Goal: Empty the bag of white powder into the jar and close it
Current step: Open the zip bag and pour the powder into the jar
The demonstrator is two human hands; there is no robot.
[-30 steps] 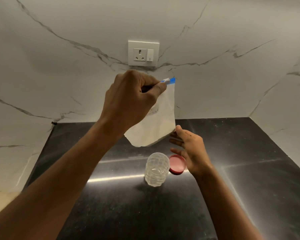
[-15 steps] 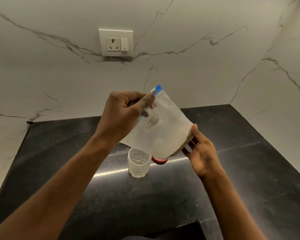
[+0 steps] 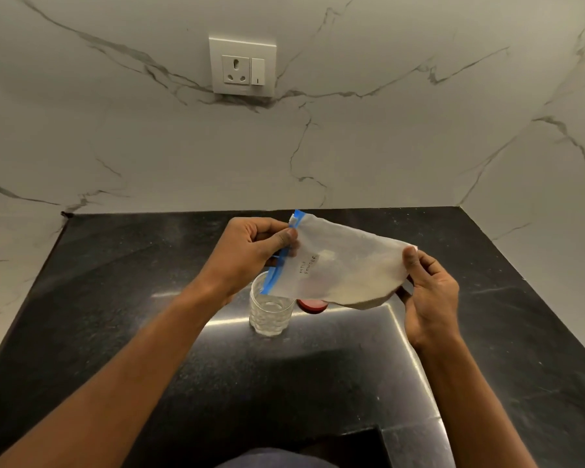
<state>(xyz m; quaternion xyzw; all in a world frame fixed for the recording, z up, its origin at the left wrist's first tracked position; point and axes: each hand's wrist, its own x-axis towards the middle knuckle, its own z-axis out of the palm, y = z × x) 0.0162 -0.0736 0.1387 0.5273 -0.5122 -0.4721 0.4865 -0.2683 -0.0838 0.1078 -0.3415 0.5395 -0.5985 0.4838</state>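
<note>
Over the bench (image 3: 487, 332) I am tilting the bag of white powder (image 3: 345, 268), left hand (image 3: 250, 255) pinching its zip edge above the open jar (image 3: 271, 312), right hand (image 3: 429, 298) gripping its bottom. I judge pouring is beginning; next, raising the bottom higher.

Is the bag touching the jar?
Cannot tell. Head view: zip corner of the bag overlaps the jar at its rim; resting or hanging above is unclear.

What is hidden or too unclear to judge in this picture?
Head view.
Mostly hidden: red lid, behind the bag.
Unclear: whether the blue zip is open; the left hand covers part.
Too small: handwritten label.
Partly covered: jar mouth, by the bag corner.
</note>
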